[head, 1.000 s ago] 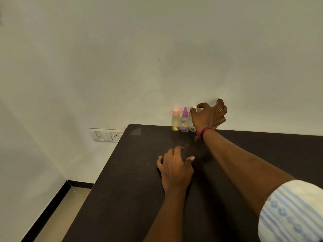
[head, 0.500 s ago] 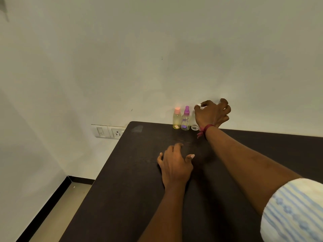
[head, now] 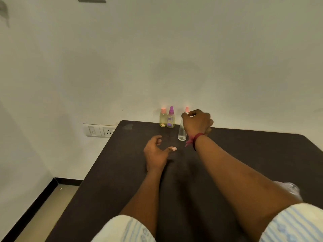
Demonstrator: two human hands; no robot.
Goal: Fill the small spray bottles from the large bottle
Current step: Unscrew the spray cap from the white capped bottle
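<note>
Right hand (head: 196,122) grips one of three spray bottles (head: 182,131).

I see my right hand (head: 196,122) reached far forward, the arm stretched out straight from a striped short sleeve (head: 293,224), a red thread tied round the wrist. Its fingers are curled closed around the top of a clear bottle (head: 182,132). My left hand (head: 156,151) sits nearer and to the left, palm turned inward, fingers loosely bent and thumb pointing right, holding nothing, its forearm running back to the other sleeve
</note>
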